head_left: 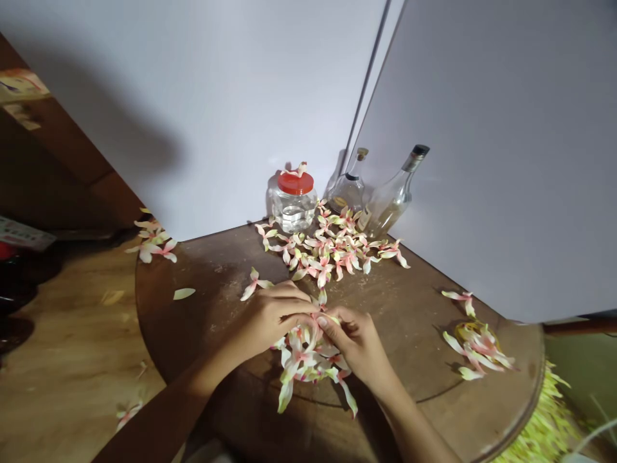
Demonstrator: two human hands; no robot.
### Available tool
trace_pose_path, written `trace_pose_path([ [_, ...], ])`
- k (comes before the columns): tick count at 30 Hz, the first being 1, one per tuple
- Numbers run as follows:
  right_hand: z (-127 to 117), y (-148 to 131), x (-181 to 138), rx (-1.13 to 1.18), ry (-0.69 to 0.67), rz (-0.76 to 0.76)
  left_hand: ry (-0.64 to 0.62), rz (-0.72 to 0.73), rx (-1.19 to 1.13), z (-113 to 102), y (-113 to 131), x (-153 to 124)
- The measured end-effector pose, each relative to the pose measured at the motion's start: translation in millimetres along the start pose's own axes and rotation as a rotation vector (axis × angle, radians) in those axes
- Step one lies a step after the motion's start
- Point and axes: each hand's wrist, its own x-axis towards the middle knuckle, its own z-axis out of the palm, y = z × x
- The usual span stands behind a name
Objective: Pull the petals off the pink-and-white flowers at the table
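My left hand (279, 315) and my right hand (355, 341) meet over the front middle of the round wooden table (231, 399). Fingers and thumbs of both pinch a pink and white flower (322, 299) between them. Just below the fingertips sits a bunch of similar flowers (299, 360) with long pale petals; whether they are joined together I cannot tell. A single loose flower (254, 283) lies beside my left hand. Beyond both hands spreads a heap of pink and white flowers (332, 249).
Behind the heap stand a clear jar with a red lid (295, 183), a stoppered glass bottle (349, 186) and a taller glass bottle (395, 196), against white panels. More flowers (482, 347) lie around a yellowish ring-shaped object at the right. Other flowers (153, 244) rest at the left edge.
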Motion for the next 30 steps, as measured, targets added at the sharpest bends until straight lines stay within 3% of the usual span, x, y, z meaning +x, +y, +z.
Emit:
trace_pose_path([
  [9, 2, -3, -2, -0.031, -0.019, -0.006, 0.021, -0.002, -0.044, -9, -1, -3],
  [14, -7, -3, 2, -0.115, -0.125, 0.008, -0.047, 0.039, 0.073, -10, -4, -4],
  [22, -8, -5, 4, -0.348, -0.101, 0.006, -0.125, 0.025, 0.196, -7, -7, -10],
  [26, -11, -5, 4, -0.235, -0.198, 0.096, -0.213, 0.002, 0.246, -6, -1, -10],
  [30, -13, -4, 3, -0.055, -0.215, 0.168, -0.206, 0.010, 0.315, -5, 6, -10],
])
